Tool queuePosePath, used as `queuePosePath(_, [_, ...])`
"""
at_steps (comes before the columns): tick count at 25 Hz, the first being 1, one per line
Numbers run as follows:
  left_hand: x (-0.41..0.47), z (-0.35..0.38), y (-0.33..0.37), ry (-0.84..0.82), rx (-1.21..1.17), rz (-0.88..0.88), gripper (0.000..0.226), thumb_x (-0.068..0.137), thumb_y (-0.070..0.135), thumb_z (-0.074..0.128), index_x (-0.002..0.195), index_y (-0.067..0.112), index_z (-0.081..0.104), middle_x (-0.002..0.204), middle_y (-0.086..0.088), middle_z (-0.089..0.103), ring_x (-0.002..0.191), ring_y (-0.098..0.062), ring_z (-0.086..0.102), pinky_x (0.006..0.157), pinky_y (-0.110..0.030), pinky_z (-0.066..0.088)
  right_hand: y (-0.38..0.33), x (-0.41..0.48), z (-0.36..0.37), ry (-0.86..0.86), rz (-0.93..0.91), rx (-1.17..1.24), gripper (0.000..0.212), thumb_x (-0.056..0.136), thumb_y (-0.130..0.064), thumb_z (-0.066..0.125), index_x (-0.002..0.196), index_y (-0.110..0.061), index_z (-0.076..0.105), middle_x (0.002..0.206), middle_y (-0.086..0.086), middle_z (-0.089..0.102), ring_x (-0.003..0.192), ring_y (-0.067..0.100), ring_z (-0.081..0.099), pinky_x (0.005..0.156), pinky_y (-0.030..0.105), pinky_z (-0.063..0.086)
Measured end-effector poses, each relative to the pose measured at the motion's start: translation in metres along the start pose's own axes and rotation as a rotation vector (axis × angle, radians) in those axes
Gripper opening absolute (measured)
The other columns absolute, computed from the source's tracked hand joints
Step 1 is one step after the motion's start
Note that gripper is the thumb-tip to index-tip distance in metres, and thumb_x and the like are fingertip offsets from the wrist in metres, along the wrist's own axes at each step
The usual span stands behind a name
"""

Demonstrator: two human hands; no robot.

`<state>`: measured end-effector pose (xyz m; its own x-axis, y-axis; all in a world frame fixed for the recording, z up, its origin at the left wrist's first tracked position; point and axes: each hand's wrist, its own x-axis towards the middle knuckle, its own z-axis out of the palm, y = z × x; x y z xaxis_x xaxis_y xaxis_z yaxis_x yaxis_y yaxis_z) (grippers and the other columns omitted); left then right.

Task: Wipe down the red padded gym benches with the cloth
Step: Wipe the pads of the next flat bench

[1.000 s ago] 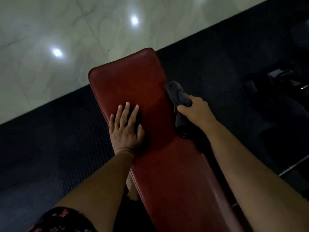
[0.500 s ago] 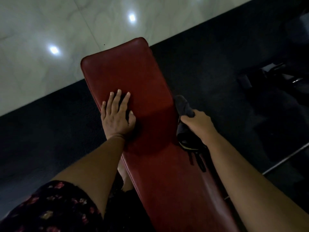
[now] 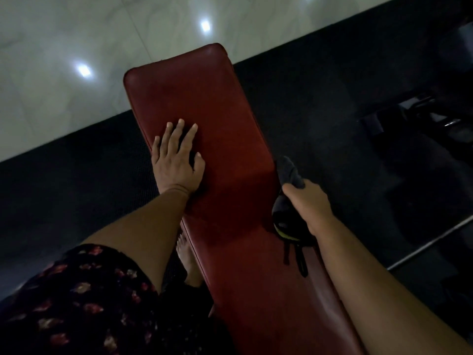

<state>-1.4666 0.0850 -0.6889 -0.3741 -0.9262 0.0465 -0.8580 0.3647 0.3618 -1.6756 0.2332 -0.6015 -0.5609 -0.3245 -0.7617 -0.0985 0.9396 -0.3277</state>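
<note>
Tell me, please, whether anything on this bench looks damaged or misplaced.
The red bench looks intact. One oddity: a dark object with yellow trim shows at its right edge, under the right hand gripping the cloth.

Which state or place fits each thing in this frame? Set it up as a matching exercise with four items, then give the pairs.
Things:
1. left hand
2. right hand
3. cloth
4. bare foot

Places or states:
A. down beside the bench, on its left
B. flat on the red pad, fingers straight
C. dark grey, poking out at the right edge
D. curled round the cloth

Pairs: 1-B; 2-D; 3-C; 4-A.
</note>
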Motion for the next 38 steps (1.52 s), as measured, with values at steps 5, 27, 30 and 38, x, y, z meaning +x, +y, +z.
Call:
queuePosePath(5, [0.0, 0.001, -0.001, 0.001, -0.016, 0.003, 0.062, 0.089, 0.039, 0.035, 0.151, 0.03, 0.036, 0.16, 0.001, 0.028, 0.15, -0.021, 0.016, 0.123, -0.04, 0.003, 0.004, -0.005, -0.001, 0.009, -0.176, -0.002, 0.021, 0.09, -0.032, 0.055, 0.107, -0.02, 0.057, 0.104, 0.005, 0.054, 0.081, 0.014, 0.052, 0.071, 0.033, 0.044])
queuePosePath(27, [0.0, 0.001, -0.001, -0.014, -0.011, 0.0, 0.063, 0.09, 0.04, 0.036, 0.152, 0.031, 0.034, 0.161, 0.002, 0.027, 0.151, -0.02, 0.014, 0.123, -0.039, 0.001, 0.055, -0.021, 0.004, 0.048, -0.08, -0.056, 0.017, 0.086, -0.036, 0.056, 0.093, -0.02, 0.058, 0.108, 0.008, 0.056, 0.085, 0.02, 0.058, 0.065, 0.03, 0.041])
queuePosePath(30, [0.0, 0.001, -0.001, -0.007, -0.01, -0.001, 0.063, 0.089, 0.04, 0.036, 0.151, 0.031, 0.035, 0.16, 0.002, 0.028, 0.15, -0.02, 0.015, 0.123, -0.041, 0.003, 0.078, -0.039, -0.007, 0.017, -0.139, -0.039, 0.006, 0.089, -0.026, 0.058, 0.092, -0.025, 0.053, 0.111, 0.005, 0.051, 0.085, 0.014, 0.054, 0.062, 0.026, 0.039])
queuePosePath(38, [0.0, 0.003, -0.002, 0.027, -0.035, -0.007, 0.067, 0.087, 0.039, 0.04, 0.153, 0.032, 0.028, 0.158, 0.003, 0.032, 0.149, -0.018, 0.018, 0.123, -0.041, 0.005, 0.077, -0.025, 0.004, 0.091, -0.032, -0.038, 0.015, 0.088, -0.033, 0.054, 0.091, -0.019, 0.058, 0.101, 0.009, 0.058, 0.081, 0.02, 0.057, 0.066, 0.032, 0.042])
